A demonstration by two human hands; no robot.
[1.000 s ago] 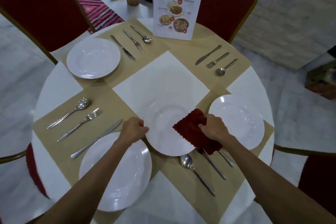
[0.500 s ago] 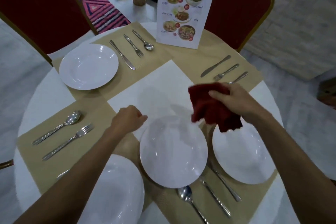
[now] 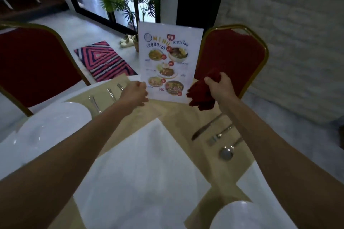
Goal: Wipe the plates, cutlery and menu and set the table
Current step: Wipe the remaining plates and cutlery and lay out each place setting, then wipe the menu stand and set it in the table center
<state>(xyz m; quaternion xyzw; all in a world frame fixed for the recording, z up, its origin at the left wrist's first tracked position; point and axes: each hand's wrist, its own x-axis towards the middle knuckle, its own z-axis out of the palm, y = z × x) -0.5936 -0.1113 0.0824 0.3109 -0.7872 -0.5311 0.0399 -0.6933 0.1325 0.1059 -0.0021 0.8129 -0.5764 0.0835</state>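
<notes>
Beige placemats cross the round white table (image 3: pixel 130 182), and the tall printed paper menu (image 3: pixel 168 61) stands upright at its far edge. Left hand (image 3: pixel 135 94) pinches the menu's lower left corner; right hand (image 3: pixel 220 87), just right of the menu, clutches the bunched dark-red cloth (image 3: pixel 200 95).

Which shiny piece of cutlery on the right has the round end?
The silver metal spoon, closest to the table edge. The silver fork has prongs; the silver knife has a flat blade.
</notes>
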